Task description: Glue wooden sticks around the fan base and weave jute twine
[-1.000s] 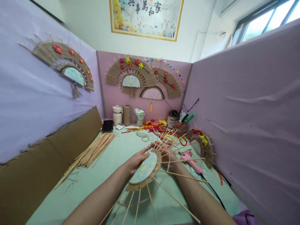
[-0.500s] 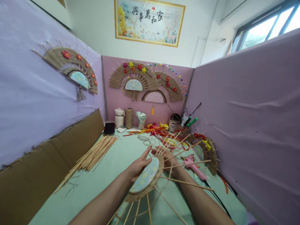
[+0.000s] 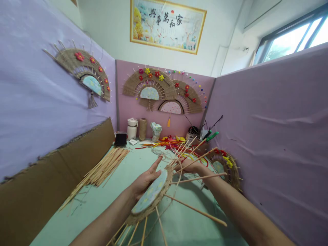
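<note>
I hold a half-made fan (image 3: 151, 193) over the green table: a pale flowered half disc edged with jute cord, thin wooden sticks (image 3: 197, 178) fanning out from it. My left hand (image 3: 145, 179) supports the disc from the left, fingers stretched along its back and forefinger raised. My right hand (image 3: 191, 166) reaches in behind the upper sticks, its fingers curled among them; what they pinch is hidden.
A bundle of bamboo sticks (image 3: 102, 169) lies at left beside a cardboard sheet (image 3: 58, 171). A finished fan (image 3: 225, 165) leans at right. Ribbons (image 3: 171, 141), a jute spool (image 3: 142, 129), jars and a tool cup (image 3: 194, 133) stand at the back. Decorated fans hang on the walls.
The fan has tilted more upright and lifted a little. My right hand moved up and back behind the sticks, and now covers the pink glue gun. The view shifted upward.
</note>
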